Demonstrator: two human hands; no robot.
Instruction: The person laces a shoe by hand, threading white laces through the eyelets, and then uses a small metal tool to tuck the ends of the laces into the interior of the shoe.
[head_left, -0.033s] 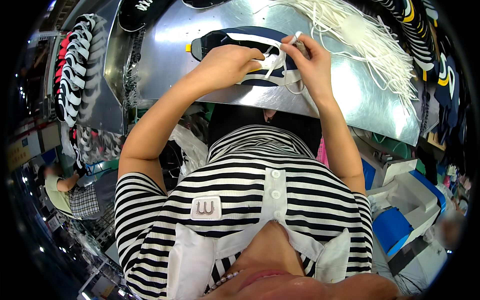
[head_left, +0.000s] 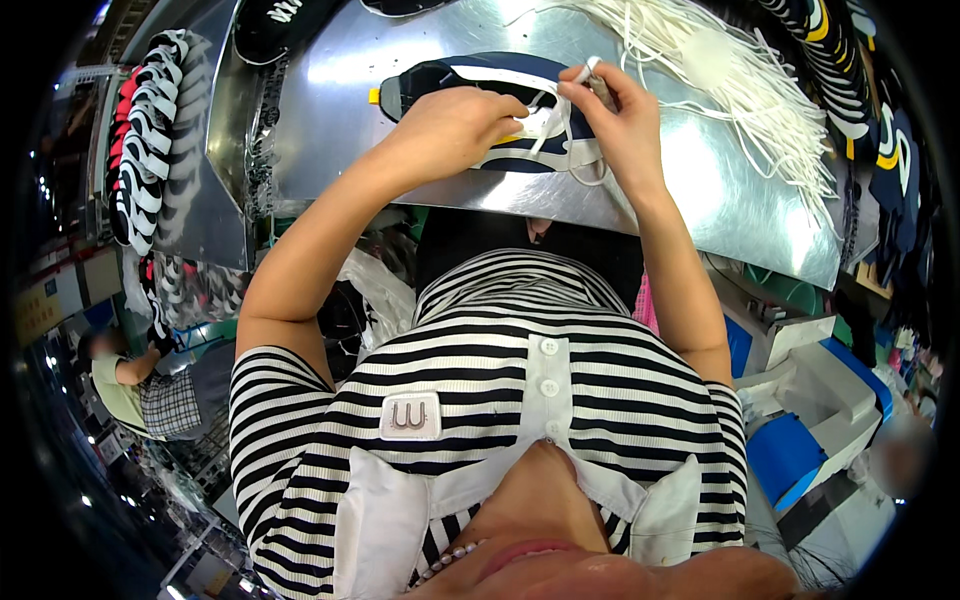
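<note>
A navy and white shoe upper (head_left: 520,68) with a yellow tab at its left end lies on the metal table. A white shoelace (head_left: 569,135) runs through its opening and hangs in a loop over its near edge. My left hand (head_left: 455,128) rests over the upper's near side, thumb and fingers closed at the lacing; what they pinch is partly hidden. Thumb and forefinger of my right hand (head_left: 625,118) pinch the shoelace above the upper's right part. A small grey-brown piece (head_left: 603,92) shows among the right fingers, with something white around a fingertip; its kind is unclear.
A large bundle of white laces (head_left: 720,90) spreads over the metal table (head_left: 330,130) at the right. Black shoes (head_left: 285,25) stand at the far left. Stacked shoe uppers (head_left: 150,140) line the left side, more (head_left: 885,160) the right. A person (head_left: 140,385) sits at far left.
</note>
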